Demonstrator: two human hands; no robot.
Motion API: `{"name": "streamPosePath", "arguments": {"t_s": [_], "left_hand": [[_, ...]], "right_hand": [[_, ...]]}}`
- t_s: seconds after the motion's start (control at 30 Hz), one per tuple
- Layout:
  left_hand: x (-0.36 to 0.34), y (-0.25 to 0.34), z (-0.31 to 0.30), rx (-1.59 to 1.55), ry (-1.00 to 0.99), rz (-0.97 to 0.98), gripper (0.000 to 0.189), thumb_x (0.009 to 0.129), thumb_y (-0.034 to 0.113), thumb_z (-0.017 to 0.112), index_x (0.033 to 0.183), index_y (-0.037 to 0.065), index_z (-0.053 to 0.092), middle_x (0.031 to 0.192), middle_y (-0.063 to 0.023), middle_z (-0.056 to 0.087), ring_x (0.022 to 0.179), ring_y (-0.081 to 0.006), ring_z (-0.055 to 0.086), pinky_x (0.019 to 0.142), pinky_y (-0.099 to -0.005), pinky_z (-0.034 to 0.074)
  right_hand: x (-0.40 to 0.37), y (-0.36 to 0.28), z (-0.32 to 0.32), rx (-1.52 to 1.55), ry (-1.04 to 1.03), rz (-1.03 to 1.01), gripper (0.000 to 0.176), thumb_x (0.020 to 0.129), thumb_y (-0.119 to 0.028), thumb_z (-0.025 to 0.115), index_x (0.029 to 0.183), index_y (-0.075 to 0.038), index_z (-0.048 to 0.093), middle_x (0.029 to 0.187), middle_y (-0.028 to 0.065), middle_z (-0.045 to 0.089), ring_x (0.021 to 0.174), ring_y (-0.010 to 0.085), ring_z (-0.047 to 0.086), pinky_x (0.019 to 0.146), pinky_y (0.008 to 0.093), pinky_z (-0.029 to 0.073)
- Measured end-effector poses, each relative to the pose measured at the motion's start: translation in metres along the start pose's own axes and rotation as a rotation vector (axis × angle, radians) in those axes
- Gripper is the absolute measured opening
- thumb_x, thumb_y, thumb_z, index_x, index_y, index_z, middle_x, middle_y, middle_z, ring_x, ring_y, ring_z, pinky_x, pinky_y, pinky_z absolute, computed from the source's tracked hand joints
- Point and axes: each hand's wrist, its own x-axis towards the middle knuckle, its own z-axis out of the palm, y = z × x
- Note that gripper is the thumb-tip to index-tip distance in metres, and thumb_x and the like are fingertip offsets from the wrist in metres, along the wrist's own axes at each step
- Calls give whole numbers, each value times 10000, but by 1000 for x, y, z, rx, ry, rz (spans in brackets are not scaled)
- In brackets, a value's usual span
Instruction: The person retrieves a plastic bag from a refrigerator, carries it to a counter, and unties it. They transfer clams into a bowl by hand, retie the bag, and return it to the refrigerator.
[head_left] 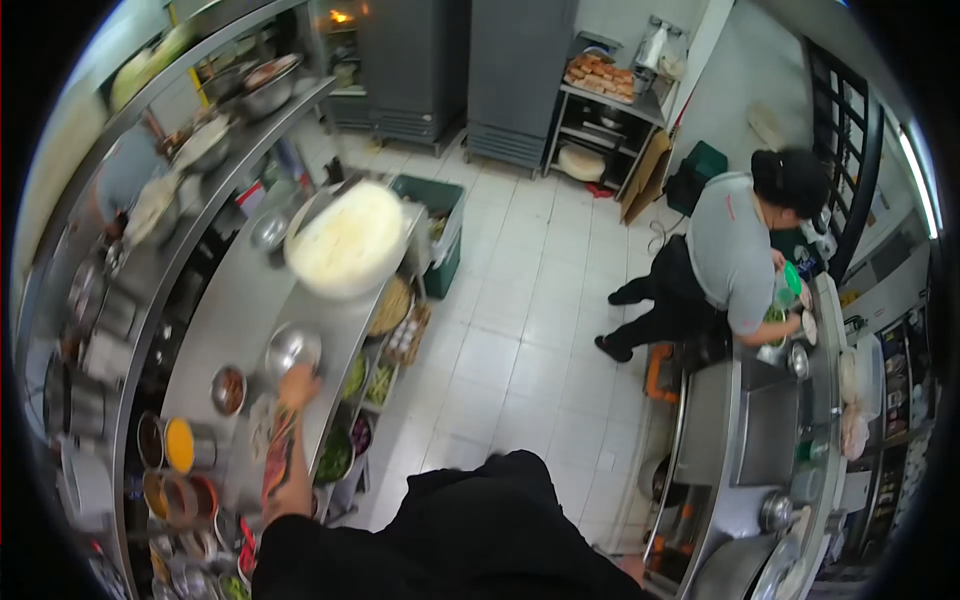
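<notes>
My left hand (298,386) reaches over the steel counter (215,310), closed on the near rim of a shiny metal bowl (293,348). The bowl's inside looks bare. Beside it stands a smaller metal bowl (228,390) with reddish-brown pieces in it. A whitish cloth-like item (262,430) lies by my forearm. At the bottom edge, near the right-hand counter, only a sliver of my right hand or wrist (630,568) shows; its fingers are hidden.
Further along the counter sits a big white tub (348,240). A green bin (440,240) stands on the floor past its end. Sauce containers (190,445) crowd the near left. A co-worker (735,240) works at the right counter beside the sink (770,425).
</notes>
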Motion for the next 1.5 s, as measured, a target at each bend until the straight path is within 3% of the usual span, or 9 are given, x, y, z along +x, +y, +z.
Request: {"name": "streamPosePath", "arguments": {"t_s": [0.2,0.27,0.37,0.47,0.6,0.8,0.93,1.2,1.5], "left_hand": [[110,77,-155,-519,330,-455,533,958,356,691,1346,-5,633,1230,-239,698,1113,-302,703,954,-362,529],[204,72,-141,-848,797,-41,607,972,378,694,1418,-16,572,1288,-216,679,1082,-238,700,935,-315,519],[301,114,-196,-705,788,-97,668,986,399,679,1462,-36,505,1382,-220,625,1194,-240,646,1004,-329,492],[382,168,-258,-727,540,-456,740,971,403,699,1504,-36,433,1416,-236,589,1332,-285,554,1111,-343,414],[520,128,-219,-416,1125,-283,877,923,427,760,1483,-121,365,1278,-237,575,1094,-281,580,986,-405,452],[548,170,-221,-578,1556,-884,516,923,257,783,1234,-47,505,849,-50,523,799,-180,531,783,-344,471],[542,136,-186,-597,1606,-975,417,944,248,762,1173,-28,549,865,-42,543,816,-163,532,778,-316,460],[484,75,-122,-616,1647,-1056,270,985,203,710,1112,2,584,1000,-63,614,907,-155,574,856,-317,477],[437,85,-125,-490,1565,-1383,582,985,178,684,1470,-64,471,1402,-164,571,1244,-255,560,1115,-386,408]], "right_hand": [[204,-69,-59,281,-315,245,304,944,-322,598,1096,-74,685,996,163,707,946,348,667,810,486,537],[354,-88,-70,279,-346,159,339,956,-333,585,1132,-62,685,1036,181,709,991,358,668,846,482,537],[651,-124,-131,171,-254,-42,391,975,-350,566,1187,-45,686,1097,206,712,1058,373,670,901,476,538],[906,-225,-353,674,130,-157,395,1020,-333,576,1261,-29,645,1080,182,721,872,322,697,781,450,552],[1020,-346,-653,1306,171,-475,339,1085,-226,529,1333,-10,613,1196,118,711,982,161,688,783,284,563],[1196,-364,-707,319,281,-690,213,985,-112,617,1155,-44,725,893,130,744,806,227,704,774,337,558],[1309,-466,-793,-309,-495,-923,285,938,-293,699,1114,-77,756,953,184,755,885,317,731,826,419,554],[1517,-890,-1067,-114,627,-1725,129,907,-137,657,986,-38,680,1073,162,674,991,393,651,831,493,547],[1573,-1143,-1220,-847,1182,-1139,413,929,-301,646,1296,-117,695,1495,73,520,1433,245,423,1232,611,152]]}}
